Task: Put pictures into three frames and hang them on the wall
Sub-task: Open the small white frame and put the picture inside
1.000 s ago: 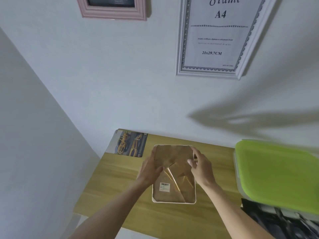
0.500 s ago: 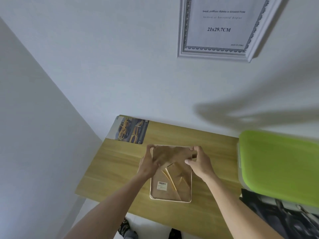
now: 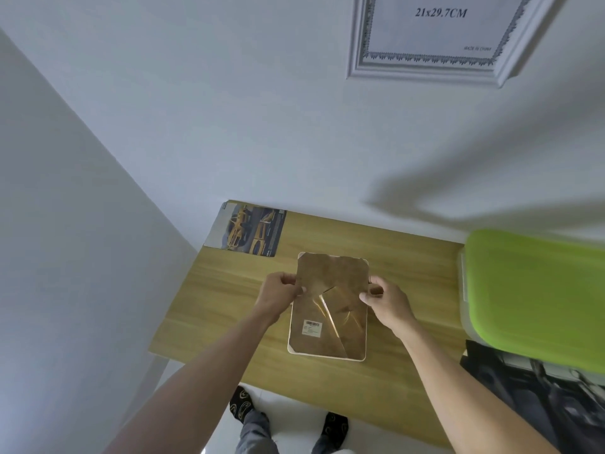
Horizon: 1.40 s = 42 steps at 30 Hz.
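Note:
A small cream-rimmed picture frame [image 3: 327, 353] lies face down on the wooden table [image 3: 393, 388], its brown backing board [image 3: 330, 276] with a fold-out stand and a barcode label facing up. My left hand [image 3: 278, 290] pinches the board's left edge. My right hand [image 3: 383, 298] pinches its right edge. The board's far part looks lifted a little off the frame. A picture of yellow cars [image 3: 248, 232] lies flat at the table's far left corner. A white A4 frame [image 3: 435, 63] hangs on the wall above.
A box with a green lid [image 3: 537, 299] stands at the table's right end, dark clutter [image 3: 540, 394] below it. White walls close in at the back and left. My feet in dark slippers [image 3: 242, 398] show under the table's near edge.
The camera has tilted down, so the pink frame left the view. Both hands slid from the board's far end toward its middle edges, and the board's far end came up.

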Tool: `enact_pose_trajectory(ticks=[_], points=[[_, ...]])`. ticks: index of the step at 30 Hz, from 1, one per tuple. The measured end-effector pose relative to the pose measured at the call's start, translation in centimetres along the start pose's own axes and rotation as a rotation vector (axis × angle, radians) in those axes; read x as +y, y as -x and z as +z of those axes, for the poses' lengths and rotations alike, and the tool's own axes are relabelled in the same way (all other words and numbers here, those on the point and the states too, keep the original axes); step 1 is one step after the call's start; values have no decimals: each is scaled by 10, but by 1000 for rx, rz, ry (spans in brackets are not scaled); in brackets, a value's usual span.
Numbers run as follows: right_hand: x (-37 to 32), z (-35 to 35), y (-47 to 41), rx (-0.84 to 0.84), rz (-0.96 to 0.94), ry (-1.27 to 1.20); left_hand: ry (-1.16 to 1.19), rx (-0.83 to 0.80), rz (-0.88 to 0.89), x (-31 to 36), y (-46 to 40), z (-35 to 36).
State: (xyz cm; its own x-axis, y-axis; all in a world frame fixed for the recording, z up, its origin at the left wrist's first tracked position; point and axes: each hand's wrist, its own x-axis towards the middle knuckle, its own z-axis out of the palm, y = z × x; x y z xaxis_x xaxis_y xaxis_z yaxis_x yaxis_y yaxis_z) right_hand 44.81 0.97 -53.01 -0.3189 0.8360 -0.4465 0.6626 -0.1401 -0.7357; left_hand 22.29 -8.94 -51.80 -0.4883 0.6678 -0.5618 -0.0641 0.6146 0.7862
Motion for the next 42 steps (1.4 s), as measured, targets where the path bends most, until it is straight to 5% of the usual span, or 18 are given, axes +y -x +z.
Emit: enact_pose_trajectory(ticks=[13, 37, 42], points=[[4, 31, -16, 33, 175, -31, -336, 42, 16, -13, -24, -10], [-11, 36, 4, -116, 175, -232, -214, -57, 43, -7, -37, -30], [-5, 14, 12, -67, 145, -239, -293, -151, 174, 7, -18, -10]])
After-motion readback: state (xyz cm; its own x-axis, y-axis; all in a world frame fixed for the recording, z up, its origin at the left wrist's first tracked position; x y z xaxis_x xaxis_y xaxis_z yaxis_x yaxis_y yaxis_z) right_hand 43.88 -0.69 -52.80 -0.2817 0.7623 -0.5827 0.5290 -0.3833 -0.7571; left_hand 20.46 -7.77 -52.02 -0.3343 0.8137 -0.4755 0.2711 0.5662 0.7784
